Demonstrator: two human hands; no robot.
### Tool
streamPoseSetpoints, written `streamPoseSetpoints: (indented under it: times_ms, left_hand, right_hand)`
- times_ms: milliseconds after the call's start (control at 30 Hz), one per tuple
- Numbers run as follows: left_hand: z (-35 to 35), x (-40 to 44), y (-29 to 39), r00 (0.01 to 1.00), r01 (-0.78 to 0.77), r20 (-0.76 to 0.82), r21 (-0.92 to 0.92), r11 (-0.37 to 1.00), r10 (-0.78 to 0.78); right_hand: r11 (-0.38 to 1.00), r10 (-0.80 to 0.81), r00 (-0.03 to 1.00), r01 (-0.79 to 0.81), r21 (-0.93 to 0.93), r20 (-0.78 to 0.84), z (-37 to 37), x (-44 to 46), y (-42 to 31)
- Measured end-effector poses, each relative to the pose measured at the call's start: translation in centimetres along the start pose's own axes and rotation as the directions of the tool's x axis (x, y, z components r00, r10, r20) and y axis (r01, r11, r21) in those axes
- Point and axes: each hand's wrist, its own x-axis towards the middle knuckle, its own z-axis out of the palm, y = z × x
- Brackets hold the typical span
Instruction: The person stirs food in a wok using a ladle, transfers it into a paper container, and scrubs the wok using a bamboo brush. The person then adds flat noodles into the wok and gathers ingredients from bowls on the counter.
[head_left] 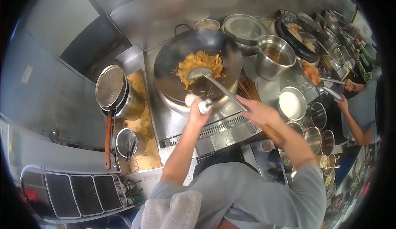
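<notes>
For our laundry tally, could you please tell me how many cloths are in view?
2: one cloth in the left hand at the wok's near rim, and a towel against the shirt. Others may be hidden.

The wide, round, blackish metal wok (196,41) looks mostly matt, with a soft sheen on its inner wall. The long-handled silver ladle (199,72) has a smooth metal bowl and shaft and a brown wooden grip. The bunched white cloth (192,99) looks soft and matt. The tall cylindrical silver pot (267,69) is smooth, glossy metal. The round grey strainer (110,84) is fine metal mesh with a reddish-brown wooden handle. The draped whitish towel (172,212) looks rough and fluffy.
</notes>
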Motion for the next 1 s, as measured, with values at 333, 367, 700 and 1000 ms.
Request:
streamPoseSetpoints:
  times_ms: [333, 367, 700, 1000]
  left_hand:
    - [2.1, -4.1, 1.0, 0.995, -0.004, -0.101, 0.054, 0.999, 0.010]
    - [3.4, -5.4, 1.9, 0.991, 0.032, -0.131, 0.060, 0.998, -0.024]
    - [-3.2, -6.0, -3.2, 0.999, 0.008, -0.039, -0.020, 1.000, -0.009]
    - [-1.1, -8.9, 2.7, 0.984, 0.091, 0.153, -0.016, 0.996, -0.088]
  right_hand:
    - [0.970, 0.166, 0.984, -0.174, 0.172, 0.061, -1.1, -5.3, -4.3]
    - [0.969, 0.156, 0.986, -0.165, 0.183, 0.063, -1.5, -6.2, -4.1]
    - [0.976, 0.097, 0.976, -0.056, 0.209, -0.194, 4.0, -2.7, -3.0]
    - [0.726, 0.274, 0.913, 0.010, 0.687, -0.303, 11.5, -10.7, -5.4]
